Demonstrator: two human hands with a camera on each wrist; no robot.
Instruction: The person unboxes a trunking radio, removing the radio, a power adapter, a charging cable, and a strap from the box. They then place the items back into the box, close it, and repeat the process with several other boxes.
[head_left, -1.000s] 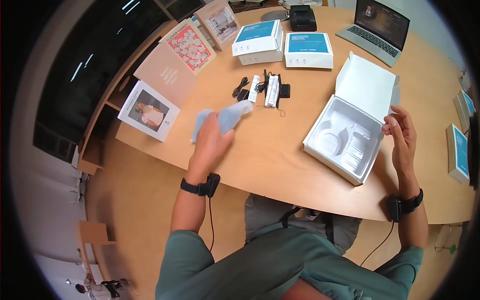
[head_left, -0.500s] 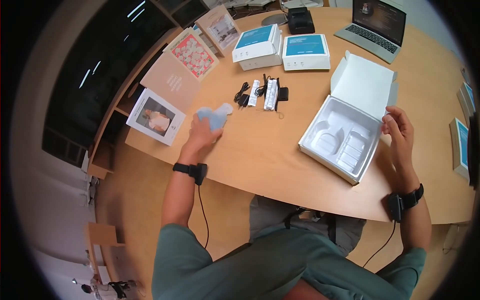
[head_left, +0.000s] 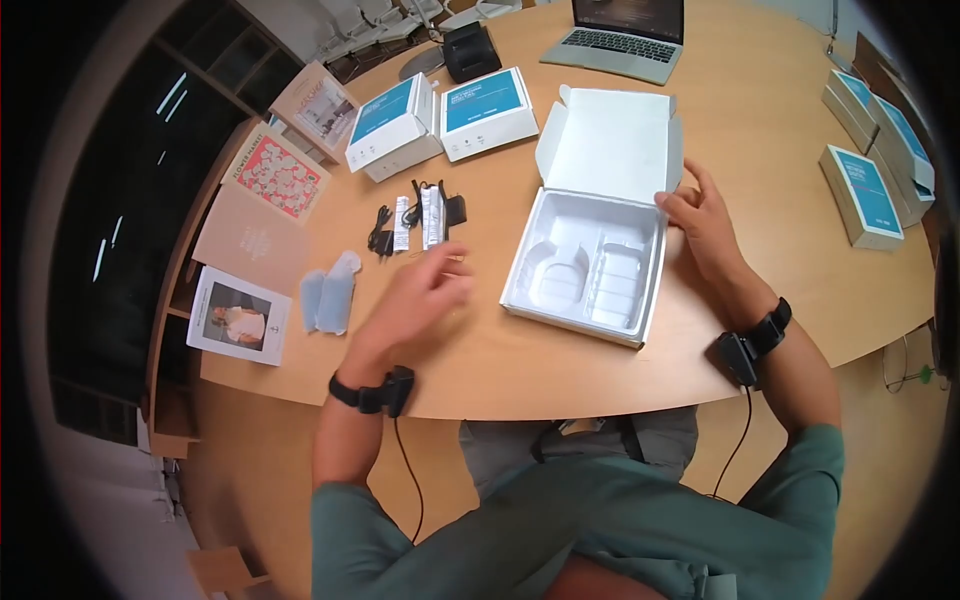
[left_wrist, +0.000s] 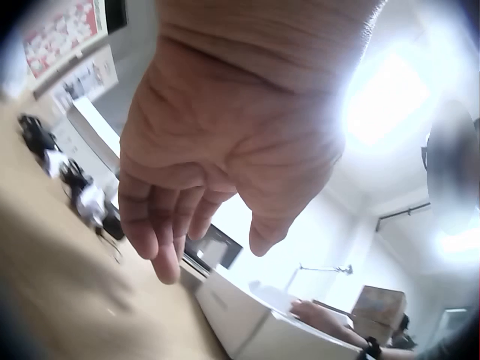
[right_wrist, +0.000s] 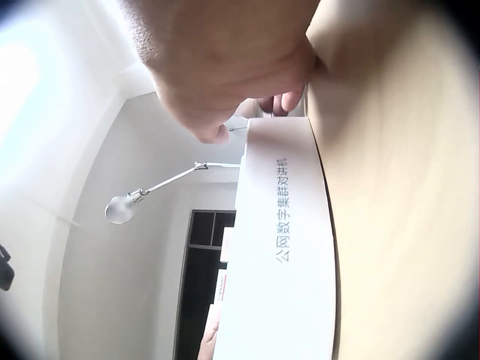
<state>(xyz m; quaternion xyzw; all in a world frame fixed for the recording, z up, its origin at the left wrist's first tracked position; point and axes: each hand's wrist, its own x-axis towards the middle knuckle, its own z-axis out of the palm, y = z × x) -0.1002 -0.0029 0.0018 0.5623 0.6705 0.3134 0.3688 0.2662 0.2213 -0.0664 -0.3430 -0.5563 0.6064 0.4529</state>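
Note:
My left hand [head_left: 415, 300] is over the table with nothing in it, its fingers loosely bent and apart from the thumb in the left wrist view. To its left lie two bluish things in cloudy wrapping [head_left: 328, 297]; their kind is hidden. An open white box [head_left: 585, 325] stands in front of me, lid folded back, with a moulded white tray [head_left: 556, 280] whose hollows are bare. At the box's back right corner rests my right hand [head_left: 708, 228], thumb at the rim and fingers loosely bent beside the lid. Printed characters mark the box's side [right_wrist: 281, 217].
Beyond my left hand lie black cables with a plug [head_left: 380, 235], white-wrapped strips [head_left: 432, 215] and a small black block [head_left: 455, 210]. Two blue-topped boxes [head_left: 488, 105] stand behind them. Upright books [head_left: 240, 315] line the left edge. A laptop [head_left: 620, 50] and more boxes [head_left: 862, 200] stand farther off.
My left hand carried the bluish wrapped thing left, set it down by the books and came back right, emptied. The head view has turned right. My right hand stays by the box corner.

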